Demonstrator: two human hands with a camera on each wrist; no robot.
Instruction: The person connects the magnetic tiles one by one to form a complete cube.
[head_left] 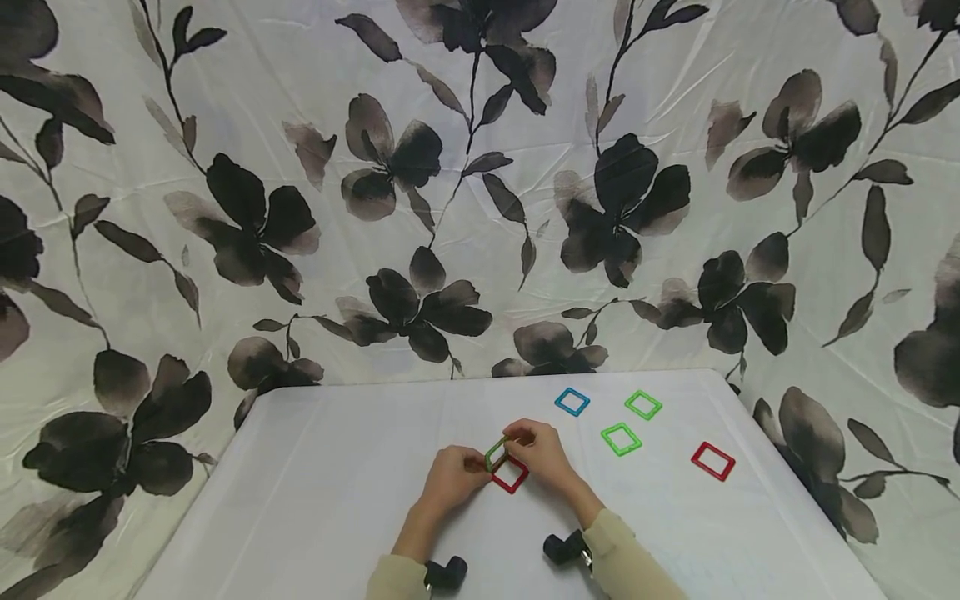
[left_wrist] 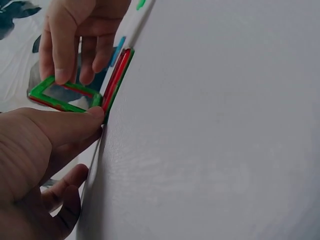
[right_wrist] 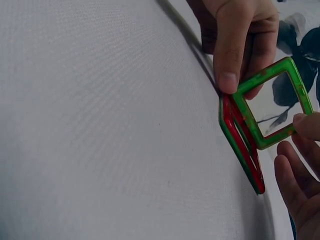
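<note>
A green square magnetic tile [head_left: 494, 449], an open frame, is tilted up from the table between my two hands. A red edge shows along its underside in the left wrist view. My left hand [head_left: 453, 478] pinches its near-left corner with thumb and fingers, right where it meets a red square tile [head_left: 519, 483]. My right hand [head_left: 542, 457] pinches the raised green tile by its far side. The red tile lies on the table, with a green edge [right_wrist: 236, 145] under it in the right wrist view.
Off to the right on the white table [head_left: 315, 500] lie a blue square tile [head_left: 564, 409], two green tiles [head_left: 636, 446] [head_left: 654, 412] and another red tile [head_left: 703, 467]. Behind the table hangs a flower-patterned cloth [head_left: 315, 250]. Black wrist devices [head_left: 448, 574] sit below both hands.
</note>
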